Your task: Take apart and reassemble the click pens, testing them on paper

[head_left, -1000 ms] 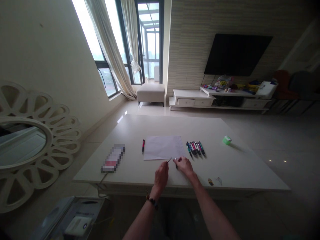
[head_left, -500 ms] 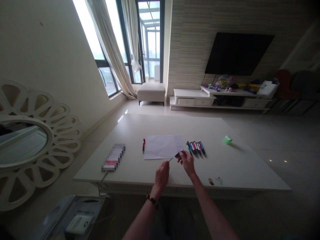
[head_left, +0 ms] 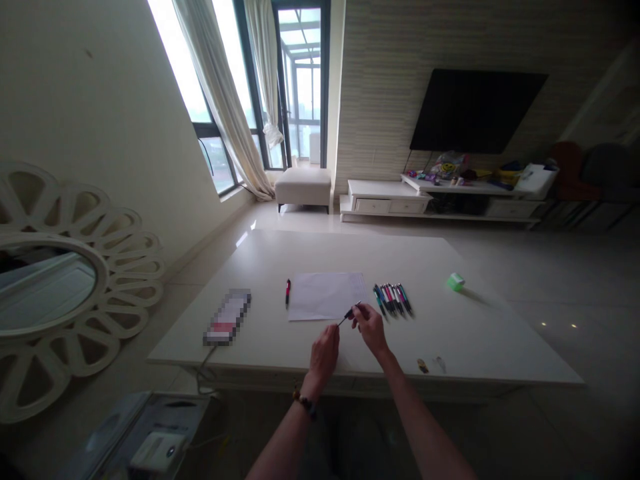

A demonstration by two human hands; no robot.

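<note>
White tabletop [head_left: 500, 333]: both hands work above it, near its front edge.
Left hand [head_left: 324, 357]: fingers curl narrowly toward the end of a thin dark rod [head_left: 343, 320]; I cannot tell whether they grip it or stop just beside it.
Right hand [head_left: 371, 330]: thumb and fingers pinch narrowly on a dark pen barrel [head_left: 350, 313], and the rod runs from it toward the left hand.
Pen's place: raised between the hands, in front of the lower right corner of a white paper sheet [head_left: 325, 297].
Step in hand: judging by the grip, both hands are working on this one pen, barrel in the right and rod reaching toward the left.
Next move: the pose calls for a firm left-hand pinch on the rod before any push or pull along the barrel.
Nearby: a red pen [head_left: 287, 291] lies left of the sheet, a tight row of pens [head_left: 393, 300] right of it, and a green block [head_left: 455, 282] farther right.
Room: a round-framed mirror [head_left: 45, 287] stands left of the table; a white cabinet [head_left: 385, 207] sits beyond it, under a wall-mounted television [head_left: 477, 110].
</note>
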